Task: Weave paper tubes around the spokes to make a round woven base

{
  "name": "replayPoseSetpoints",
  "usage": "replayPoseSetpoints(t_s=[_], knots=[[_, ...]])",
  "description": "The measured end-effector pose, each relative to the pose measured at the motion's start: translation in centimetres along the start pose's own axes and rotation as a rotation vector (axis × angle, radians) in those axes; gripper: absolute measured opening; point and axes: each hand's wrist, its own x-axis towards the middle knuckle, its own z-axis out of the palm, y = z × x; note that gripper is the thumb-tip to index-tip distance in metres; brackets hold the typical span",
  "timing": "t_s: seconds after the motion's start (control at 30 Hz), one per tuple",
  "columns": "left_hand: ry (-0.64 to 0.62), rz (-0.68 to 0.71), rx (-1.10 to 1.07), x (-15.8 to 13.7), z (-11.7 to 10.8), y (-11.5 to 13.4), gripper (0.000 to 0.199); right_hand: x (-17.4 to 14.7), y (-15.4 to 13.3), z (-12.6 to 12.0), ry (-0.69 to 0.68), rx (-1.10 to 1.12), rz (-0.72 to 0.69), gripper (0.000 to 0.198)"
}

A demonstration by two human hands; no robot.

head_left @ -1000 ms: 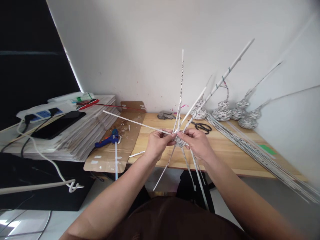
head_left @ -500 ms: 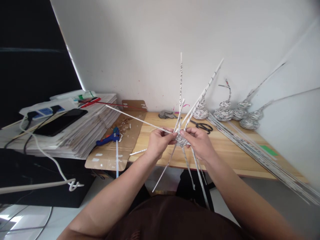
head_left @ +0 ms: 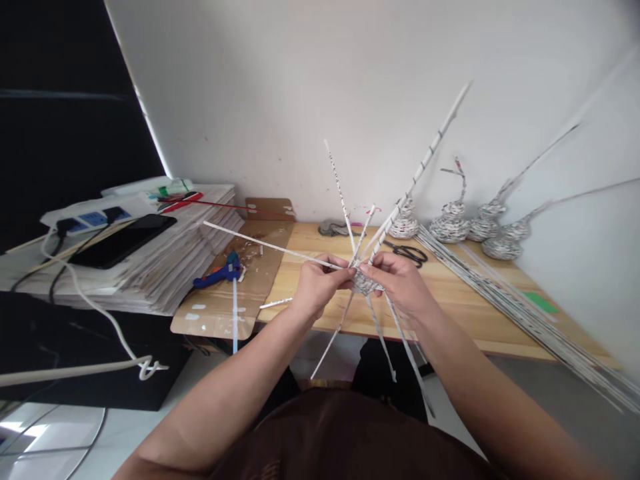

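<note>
Between my hands, above the table's front part, is a small woven piece of rolled paper strips [head_left: 365, 283], with several long paper sticks pointing out up, left and down. My left hand [head_left: 323, 283] pinches its left side, thumb and fingers pressed together near a stick that reaches left. My right hand [head_left: 397, 280] grips its right side, the thumb on the weave beside a long striped paper stick [head_left: 425, 159] slanting up to the right. Both hands are closed, their thumbs nearly touching. The underside of the weave is partly hidden by fingers.
Several woven paper gourds [head_left: 449, 223] stand by the wall, beside a bundle of paper sticks [head_left: 480, 285]. Black scissors [head_left: 410, 253] and a grey cloth [head_left: 334, 229] lie behind my hands. A blue glue gun [head_left: 220, 272] rests on cardboard [head_left: 210, 321], near a paper stack [head_left: 200, 250] holding a phone [head_left: 125, 240].
The upright stick at the back has swung left, and the striped stick reaches farther up and right. The weave has turned slightly between my hands, which keep their hold.
</note>
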Motion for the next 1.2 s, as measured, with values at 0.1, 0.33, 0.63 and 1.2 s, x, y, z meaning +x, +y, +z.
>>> replayPoseSetpoints(t_s=[0.1, 0.33, 0.63, 1.2], knots=[[-0.019, -0.015, -0.023, 0.0, -0.1, 0.0, 0.030, 0.0, 0.3, -0.2, -0.023, 0.007, -0.008, 0.037], [0.004, 0.000, -0.047, -0.1, -0.1, -0.2, 0.025, 0.0, 0.7, 0.0, -0.003, -0.035, -0.088, 0.035], [-0.025, 0.081, 0.166, -0.3, -0.2, -0.2, 0.019, 0.1, 1.0, -0.3, -0.020, -0.009, 0.035, 0.037], [0.071, 0.232, 0.252, -0.3, 0.0, -1.6, 0.017, 0.0, 1.1, 1.3, 0.136, 0.064, -0.001, 0.023]])
